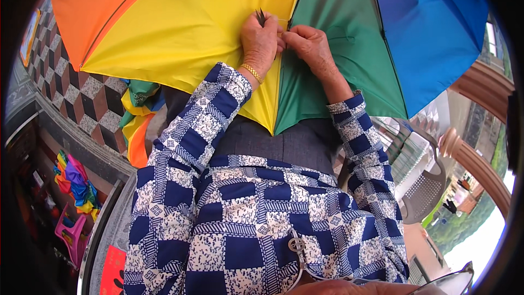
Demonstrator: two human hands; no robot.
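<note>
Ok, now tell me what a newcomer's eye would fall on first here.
Most likely the big umbrella canopy, its orange, yellow, green and blue panels spread across the top of the view. Next, near its yellow-green seam, the left hand with a dark pointed tool sticking up from it, and the right hand close beside. Then perhaps the multicoloured cloth bundle at the lower left.
</note>
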